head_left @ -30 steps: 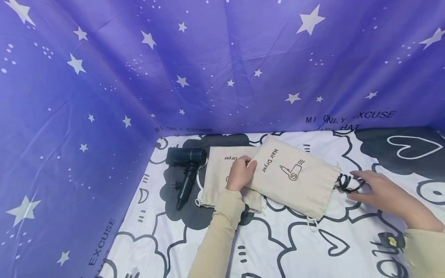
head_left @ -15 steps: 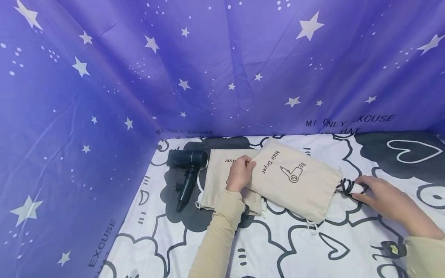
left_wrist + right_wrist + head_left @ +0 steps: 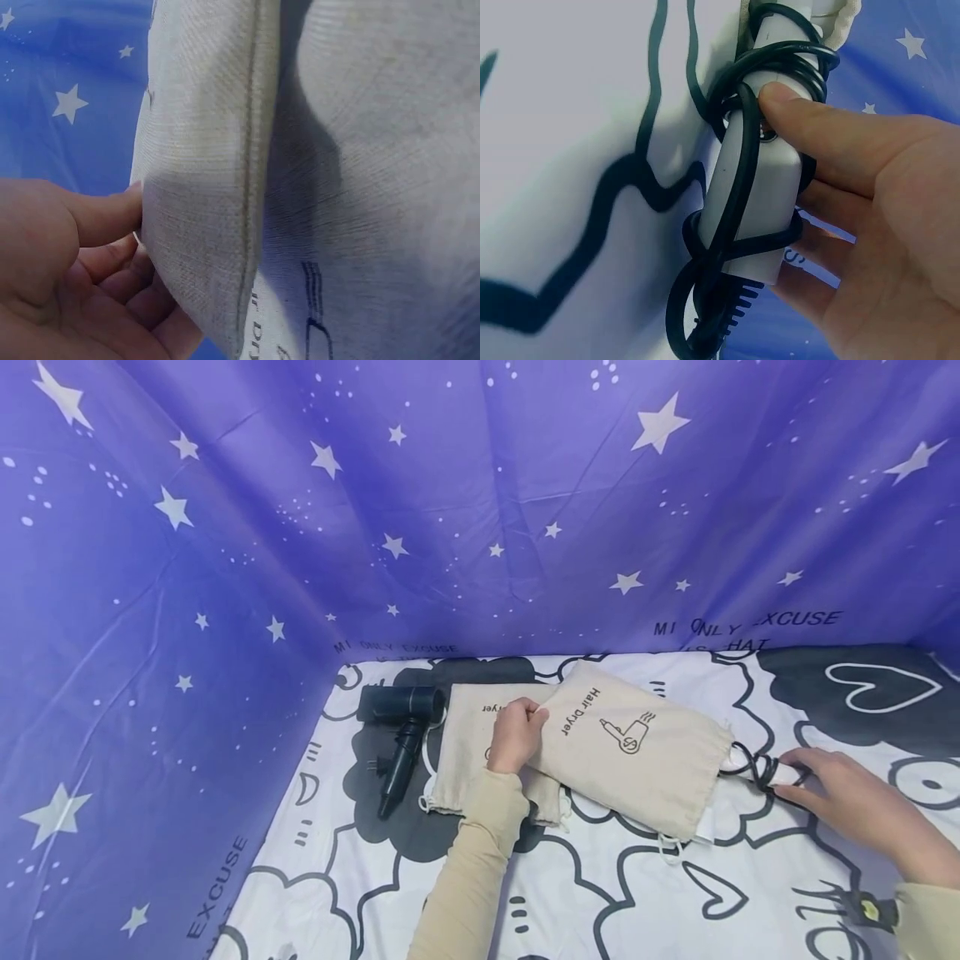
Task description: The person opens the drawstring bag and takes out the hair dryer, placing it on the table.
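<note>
Two beige drawstring bags lie side by side and partly overlapping in the head view. My left hand (image 3: 516,735) pinches the near-left corner of the right-hand bag (image 3: 660,777), printed "Hair Dryer". From that bag's gathered mouth sticks a white appliance handle (image 3: 769,180) wound with black cord (image 3: 739,172). My right hand (image 3: 847,793) grips this handle, its thumb beside a small button in the right wrist view. The rest of the appliance is hidden in the bag. Under my left wrist lies the other bag (image 3: 461,760), with similar print.
A black hair dryer (image 3: 405,703) lies left of the bags, its handle pointing toward me and a plug beside it. The surface wears a white cloth (image 3: 540,877) with black drawings. Purple star-printed curtains (image 3: 480,485) stand behind and at the left.
My right hand has closed on the white handle and drawn it a little to the right, so more of it shows outside the bag. The left hand keeps its hold on the corner.
</note>
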`<control>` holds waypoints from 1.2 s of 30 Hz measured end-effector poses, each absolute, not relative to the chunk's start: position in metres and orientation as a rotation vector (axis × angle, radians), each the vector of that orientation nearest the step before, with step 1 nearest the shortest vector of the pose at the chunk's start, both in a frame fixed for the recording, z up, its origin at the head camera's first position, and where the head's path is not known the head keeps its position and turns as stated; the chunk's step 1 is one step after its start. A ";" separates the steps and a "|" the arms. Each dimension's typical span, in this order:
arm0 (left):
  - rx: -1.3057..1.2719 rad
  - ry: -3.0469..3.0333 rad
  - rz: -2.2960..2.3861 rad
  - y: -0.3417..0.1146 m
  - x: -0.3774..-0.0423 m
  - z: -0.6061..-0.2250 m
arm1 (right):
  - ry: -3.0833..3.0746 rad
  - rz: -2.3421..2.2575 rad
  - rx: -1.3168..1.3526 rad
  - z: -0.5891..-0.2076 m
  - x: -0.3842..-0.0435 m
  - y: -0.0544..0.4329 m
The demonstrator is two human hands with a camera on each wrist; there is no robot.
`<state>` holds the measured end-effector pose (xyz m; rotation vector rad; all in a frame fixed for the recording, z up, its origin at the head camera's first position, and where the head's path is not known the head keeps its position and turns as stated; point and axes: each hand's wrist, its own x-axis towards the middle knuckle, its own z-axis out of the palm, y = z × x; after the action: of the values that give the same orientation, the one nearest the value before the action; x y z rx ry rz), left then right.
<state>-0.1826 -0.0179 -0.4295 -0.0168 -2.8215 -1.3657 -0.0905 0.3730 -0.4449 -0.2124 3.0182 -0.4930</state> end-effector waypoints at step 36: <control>0.069 -2.776 -1.519 -0.018 -0.186 -0.449 | 3.136 -0.468 -0.204 -0.445 -0.062 0.389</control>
<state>-0.1863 -0.0178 -0.4491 0.0691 -2.7755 -1.5193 -0.0617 0.3889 -0.4449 -0.2041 3.1358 -0.4682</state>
